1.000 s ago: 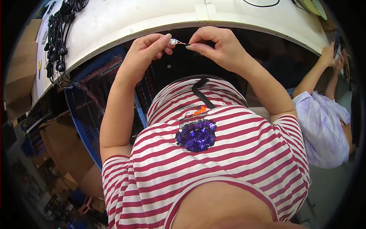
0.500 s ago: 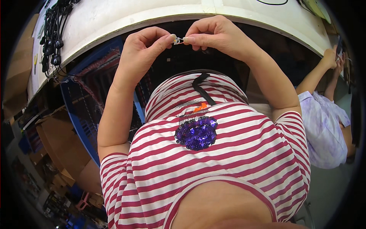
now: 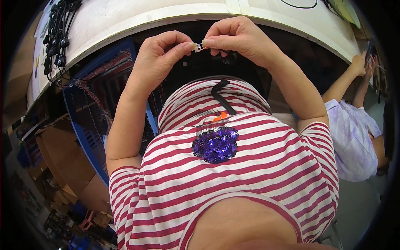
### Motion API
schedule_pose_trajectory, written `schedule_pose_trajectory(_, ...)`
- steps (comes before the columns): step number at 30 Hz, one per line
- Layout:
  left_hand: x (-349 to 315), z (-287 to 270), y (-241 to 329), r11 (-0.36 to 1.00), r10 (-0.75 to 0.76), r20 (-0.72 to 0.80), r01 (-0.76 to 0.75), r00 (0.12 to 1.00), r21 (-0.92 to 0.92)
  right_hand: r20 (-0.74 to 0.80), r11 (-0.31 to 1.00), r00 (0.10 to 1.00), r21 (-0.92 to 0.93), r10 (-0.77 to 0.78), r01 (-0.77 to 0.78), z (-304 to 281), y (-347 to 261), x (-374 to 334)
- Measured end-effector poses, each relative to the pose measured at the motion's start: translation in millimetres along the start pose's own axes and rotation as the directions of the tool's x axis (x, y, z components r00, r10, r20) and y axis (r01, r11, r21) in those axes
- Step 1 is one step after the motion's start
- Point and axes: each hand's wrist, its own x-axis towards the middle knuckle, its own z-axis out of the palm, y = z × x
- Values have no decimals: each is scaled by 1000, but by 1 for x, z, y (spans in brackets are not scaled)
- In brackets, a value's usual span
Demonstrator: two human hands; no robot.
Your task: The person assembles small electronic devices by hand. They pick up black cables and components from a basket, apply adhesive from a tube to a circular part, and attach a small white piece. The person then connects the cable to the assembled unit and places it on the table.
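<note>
In front of the table's near edge, my left hand (image 3: 160, 54) pinches a small white plastic piece (image 3: 197, 48) between thumb and forefinger. It looks like a connector or clip, too small to make out fully. My right hand (image 3: 243, 41) is closed in a pinch just to its right, the fingertips almost meeting those of the left. A short, thin orange-and-white strand (image 3: 204, 48), perhaps a wire, runs from the white piece to the right fingertips. Its far end is hidden in that hand.
The white table (image 3: 158, 14) curves across the top, with a bundle of black cables (image 3: 58, 35) at its left. Below on the left stand a blue plastic frame (image 3: 79, 121) and cardboard boxes (image 3: 60, 152). A co-worker (image 3: 352, 137) in a pale shirt is at the far right, holding something dark.
My left fingers have shifted slightly right, and the white piece has turned a little between them. The orange strand now shows more clearly. My right hand has hardly moved.
</note>
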Motion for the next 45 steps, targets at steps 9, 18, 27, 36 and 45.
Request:
schedule_pose_trajectory(9,-1,6,7,960,-123,-16,115,992,-255,118,967,989,227,89,-114,1,-11,0)
schedule_pose_trajectory(18,22,14,-15,854,-69,-146,-18,987,-521,-296,894,849,-247,-438,375,10,3,6)
schedule_pose_trajectory(27,19,3,2,972,-38,-25,31,999,-234,-227,945,923,-179,-309,273,-1,2,8)
schedule_pose_trajectory(36,17,7,5,942,-28,-163,-29,986,-335,-242,867,847,-298,-473,399,-2,3,12)
schedule_pose_trajectory(45,11,19,0,921,34,-265,-133,964,-366,-279,910,872,-26,-403,413,8,19,4)
